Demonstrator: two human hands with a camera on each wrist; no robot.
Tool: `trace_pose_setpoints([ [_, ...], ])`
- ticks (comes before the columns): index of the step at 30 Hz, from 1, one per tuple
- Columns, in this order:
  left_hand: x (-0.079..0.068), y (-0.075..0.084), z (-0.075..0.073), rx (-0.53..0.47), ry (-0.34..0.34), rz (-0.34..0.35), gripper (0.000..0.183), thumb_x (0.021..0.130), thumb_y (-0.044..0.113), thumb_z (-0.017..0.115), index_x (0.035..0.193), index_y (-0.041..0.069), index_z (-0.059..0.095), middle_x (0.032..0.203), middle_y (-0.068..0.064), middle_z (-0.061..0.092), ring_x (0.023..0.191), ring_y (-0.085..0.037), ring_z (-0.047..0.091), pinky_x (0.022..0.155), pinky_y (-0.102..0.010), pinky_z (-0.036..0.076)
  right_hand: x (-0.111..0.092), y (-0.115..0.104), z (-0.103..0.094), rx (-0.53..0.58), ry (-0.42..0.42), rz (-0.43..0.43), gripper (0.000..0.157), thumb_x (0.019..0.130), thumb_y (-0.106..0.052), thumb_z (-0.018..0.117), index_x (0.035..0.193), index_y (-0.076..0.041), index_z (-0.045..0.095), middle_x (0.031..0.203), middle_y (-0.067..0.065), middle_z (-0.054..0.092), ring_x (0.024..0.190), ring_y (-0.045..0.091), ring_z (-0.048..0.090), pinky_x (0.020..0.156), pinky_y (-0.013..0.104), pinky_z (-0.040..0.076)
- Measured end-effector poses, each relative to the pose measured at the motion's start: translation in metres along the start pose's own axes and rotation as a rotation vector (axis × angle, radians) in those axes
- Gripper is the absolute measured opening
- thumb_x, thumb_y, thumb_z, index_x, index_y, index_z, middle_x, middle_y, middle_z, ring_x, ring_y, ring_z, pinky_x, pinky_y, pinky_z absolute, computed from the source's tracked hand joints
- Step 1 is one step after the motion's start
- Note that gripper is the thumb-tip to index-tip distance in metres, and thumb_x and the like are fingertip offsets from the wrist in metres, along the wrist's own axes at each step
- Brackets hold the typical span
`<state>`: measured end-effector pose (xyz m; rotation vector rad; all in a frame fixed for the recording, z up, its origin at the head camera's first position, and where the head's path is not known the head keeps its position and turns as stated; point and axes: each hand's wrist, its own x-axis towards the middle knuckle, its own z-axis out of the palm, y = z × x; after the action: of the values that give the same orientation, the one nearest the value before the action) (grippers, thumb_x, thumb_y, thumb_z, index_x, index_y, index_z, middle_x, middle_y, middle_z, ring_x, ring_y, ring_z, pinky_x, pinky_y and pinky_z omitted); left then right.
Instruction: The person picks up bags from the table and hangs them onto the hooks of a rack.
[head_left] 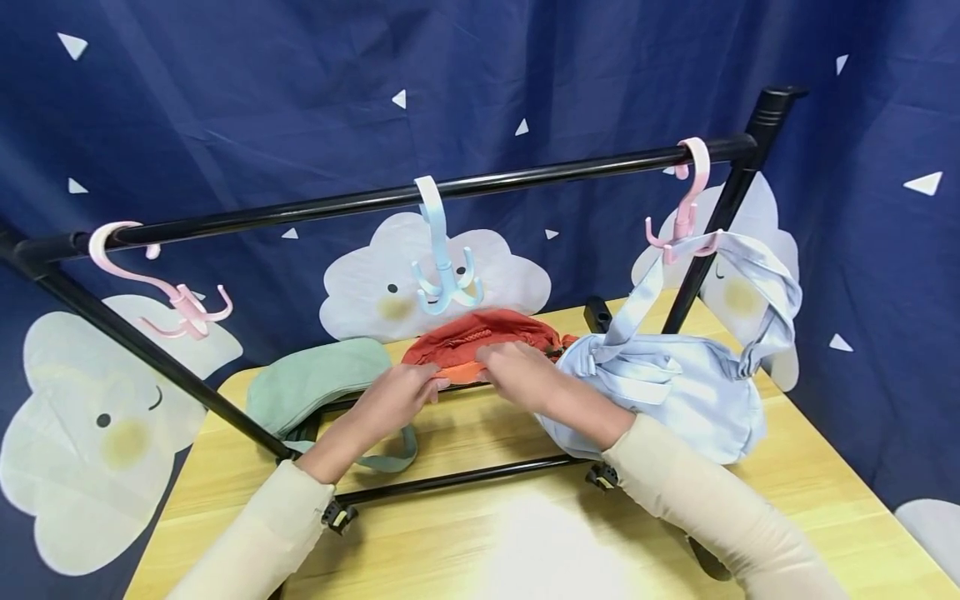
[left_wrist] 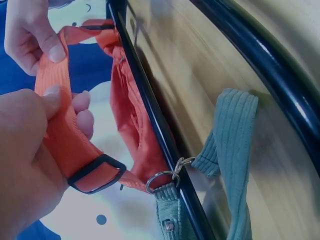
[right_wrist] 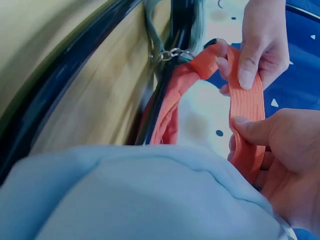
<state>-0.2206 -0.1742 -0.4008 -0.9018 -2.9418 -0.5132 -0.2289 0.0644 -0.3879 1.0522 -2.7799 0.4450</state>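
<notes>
A red waist bag [head_left: 487, 327] lies behind the rack's lower bar, under the middle hook. My left hand [head_left: 397, 393] pinches its orange strap [head_left: 459, 372] between thumb and fingers. A short way along the same strap, my right hand [head_left: 521, 377] pinches it too, so a flat length of webbing spans between them. In the left wrist view a black buckle [left_wrist: 97, 174] sits on the strap just below my left hand. To the left lies a green bag [head_left: 322, 379], its ribbed strap [left_wrist: 235, 150] joined by a metal clip. Near my right forearm hangs a light blue bag [head_left: 697, 392].
A black rack's top bar [head_left: 322, 204] crosses above my hands. From it hang a pink hook [head_left: 191, 308] at left, a blue hook [head_left: 442, 267] in the middle and another pink hook [head_left: 686, 217], which carries the blue bag's strap. A lower bar [head_left: 465, 479] runs over the wooden table [head_left: 405, 542].
</notes>
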Motion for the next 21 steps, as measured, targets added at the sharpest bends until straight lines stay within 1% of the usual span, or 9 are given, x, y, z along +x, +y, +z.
trace_pose_setpoints([
  [6,-0.002,0.000,-0.002,0.046,0.087,0.075,0.025,0.104,0.013,0.062,0.079,0.017,0.061,0.071,0.001,0.070,0.059,-0.004,0.052,0.056,-0.022,0.043,-0.001,0.002,-0.007,-0.005,0.037,-0.032,0.012,0.098,-0.017,0.072,0.090,-0.010,0.066,0.070,-0.005,0.055,0.066,0.013,0.056,0.063,0.030,0.047],
  [9,-0.001,0.001,-0.005,0.074,0.122,0.112,0.027,0.103,0.010,0.062,0.078,0.017,0.058,0.067,0.005,0.066,0.057,-0.003,0.051,0.053,-0.021,0.042,-0.003,0.003,-0.010,-0.021,0.049,-0.042,0.011,0.098,-0.015,0.072,0.090,-0.010,0.066,0.068,-0.005,0.053,0.063,0.012,0.052,0.060,0.028,0.045],
  [13,0.000,0.003,-0.010,0.106,0.162,0.135,0.031,0.104,0.016,0.063,0.075,0.020,0.055,0.063,0.011,0.057,0.053,0.000,0.047,0.051,-0.021,0.040,-0.005,0.003,-0.015,-0.044,0.070,-0.069,0.013,0.098,-0.011,0.071,0.087,-0.010,0.063,0.066,-0.006,0.051,0.060,0.010,0.048,0.057,0.025,0.041],
  [15,0.000,0.005,-0.013,0.112,0.174,0.140,0.033,0.105,0.019,0.062,0.073,0.020,0.053,0.062,0.012,0.052,0.052,-0.001,0.044,0.051,-0.021,0.039,-0.007,0.003,-0.018,-0.055,0.087,-0.083,0.015,0.097,-0.010,0.071,0.086,-0.011,0.061,0.066,-0.006,0.049,0.060,0.009,0.047,0.057,0.024,0.040],
  [18,-0.001,0.008,-0.017,0.124,0.194,0.156,0.035,0.105,0.021,0.061,0.072,0.020,0.051,0.060,0.011,0.047,0.051,-0.002,0.041,0.051,-0.021,0.037,-0.010,0.001,-0.021,-0.073,0.115,-0.102,0.016,0.096,-0.007,0.072,0.085,-0.011,0.060,0.066,-0.006,0.050,0.060,0.009,0.049,0.058,0.024,0.042],
  [21,-0.003,0.009,-0.021,0.136,0.219,0.175,0.036,0.105,0.022,0.061,0.072,0.019,0.050,0.060,0.010,0.042,0.051,-0.003,0.038,0.050,-0.021,0.034,-0.012,0.000,-0.024,-0.094,0.142,-0.115,0.013,0.094,-0.006,0.074,0.088,-0.010,0.063,0.070,-0.004,0.057,0.064,0.011,0.057,0.060,0.026,0.049],
])
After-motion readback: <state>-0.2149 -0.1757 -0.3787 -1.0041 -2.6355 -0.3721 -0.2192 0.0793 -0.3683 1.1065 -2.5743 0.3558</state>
